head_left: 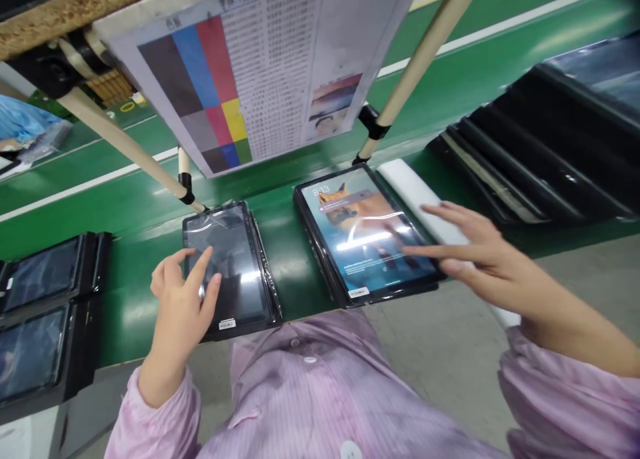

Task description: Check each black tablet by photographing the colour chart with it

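A tablet with a dark screen (235,272) lies on a small stack at the left, wrapped in clear film, a white label at its lower edge. My left hand (185,299) is over its left side, fingers spread, one fingertip at the glass. To the right, a tablet with a lit screen (357,219) shows a fox picture and the time 8:13; it also rests on a stack. My right hand (475,252) reaches over its right edge, index finger extended at the lower right of the screen. Neither hand grips anything. A long white object (420,199) lies beside the lit tablet.
A printed sheet (270,79) with colour blocks hangs above the green workbench (135,272) between beige pipes (425,45). Black cases or tablets (525,139) lean in a row at the right. More tablets (40,279) lie at the left. Blue plastic (25,122) sits further back.
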`<state>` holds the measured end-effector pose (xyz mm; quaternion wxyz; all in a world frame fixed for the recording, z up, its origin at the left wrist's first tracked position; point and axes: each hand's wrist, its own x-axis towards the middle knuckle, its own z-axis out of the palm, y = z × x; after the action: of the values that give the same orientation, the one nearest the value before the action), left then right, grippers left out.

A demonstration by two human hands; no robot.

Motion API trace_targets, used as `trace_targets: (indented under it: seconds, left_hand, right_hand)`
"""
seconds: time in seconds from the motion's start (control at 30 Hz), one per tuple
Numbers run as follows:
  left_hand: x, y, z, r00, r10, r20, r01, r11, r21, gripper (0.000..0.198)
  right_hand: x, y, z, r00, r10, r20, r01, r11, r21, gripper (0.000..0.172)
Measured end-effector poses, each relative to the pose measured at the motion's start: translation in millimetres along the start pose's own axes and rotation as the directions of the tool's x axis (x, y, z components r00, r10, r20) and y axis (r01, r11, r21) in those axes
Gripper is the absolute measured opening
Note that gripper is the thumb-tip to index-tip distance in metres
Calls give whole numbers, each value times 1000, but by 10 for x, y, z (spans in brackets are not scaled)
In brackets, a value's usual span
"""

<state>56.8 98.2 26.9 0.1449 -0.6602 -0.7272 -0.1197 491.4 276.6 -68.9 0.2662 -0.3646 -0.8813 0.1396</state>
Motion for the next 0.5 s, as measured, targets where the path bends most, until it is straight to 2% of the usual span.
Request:
trace_targets:
  seconds: [0.03, 0.07, 0.1, 0.17, 0.2, 0.27, 0.3, 0.37, 0.43, 0.47, 0.5]
  left_hand:
    - [-36, 21, -6, 1000, 27, -8, -28, 1000, -16, 36]
    - [-70, 37, -8, 999, 49, -15, -49, 998, -29, 35]
    - [-102, 50, -11, 998, 66, -22, -67, 997, -41, 34]
    - [-161, 66, -28, 995, 97, -28, -98, 994, -53, 34]
    - [-192, 70, -44, 993, 110, -31, -112, 992, -53, 33]
    - [-259, 74, -87, 991, 130, -39, -132, 990, -47, 33]
    - [-295, 73, -111, 990, 136, -45, -138, 989, -45, 33]
    - [-367, 68, -148, 988, 144, -58, -147, 988, -52, 33]
    - [-432, 58, -167, 987, 145, -64, -149, 987, -65, 33]
    - [-459, 51, -171, 988, 144, -62, -148, 986, -71, 33]
    - [-484, 43, -174, 988, 141, -58, -145, 986, -77, 33]
  right_hand:
    - [91, -94, -7, 994, -57, 93, 59, 998, -25, 44]
    - [187, -165, 1, 988, -56, 146, 67, 995, -77, 45]
    - [279, -210, 19, 989, -6, 151, 29, 989, -147, 48]
    - [424, -215, 61, 986, 163, 31, -148, 948, -282, 58]
    - [462, -177, 78, 965, 256, -58, -261, 912, -317, 63]
    - [445, -36, 99, 882, 434, -183, -471, 818, -330, 70]
    - [388, 58, 109, 829, 525, -194, -559, 761, -328, 70]
    - [198, 264, 142, 713, 692, -110, -678, 641, -359, 70]
    - [-42, 453, 184, 617, 787, 16, -713, 567, -412, 73]
    - [-154, 526, 197, 603, 797, 32, -715, 558, -421, 73]
    - [-248, 578, 198, 621, 784, -9, -714, 560, -420, 72]
